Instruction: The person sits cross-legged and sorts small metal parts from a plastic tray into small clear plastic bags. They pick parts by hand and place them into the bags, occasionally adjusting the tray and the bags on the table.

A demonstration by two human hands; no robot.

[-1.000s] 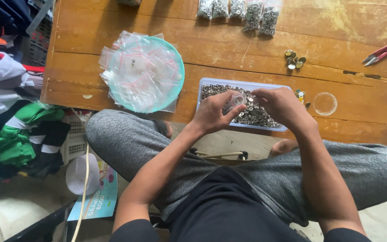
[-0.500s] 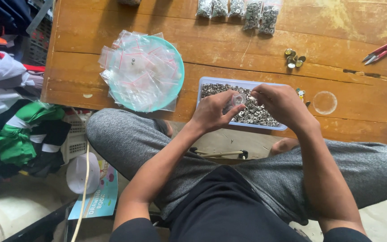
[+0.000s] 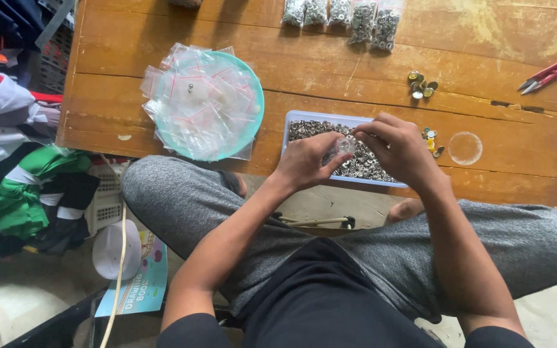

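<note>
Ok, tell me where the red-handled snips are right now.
In the head view, the red-handled snips lie at the far right edge of the wooden table, beyond the clear round lid and right of the small cluster of brass buttons.

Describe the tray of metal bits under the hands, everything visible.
The tray is a shallow rectangular container, pale lavender, plastic by the look, lying flat near the front edge of the wooden table. It is filled with small silvery round metal pieces, heaped loosely. The left hand and right hand hover over its middle, hiding part of the contents, with a small clear bag pinched between them. A turquoise plate of empty bags sits apart to its left.
</note>
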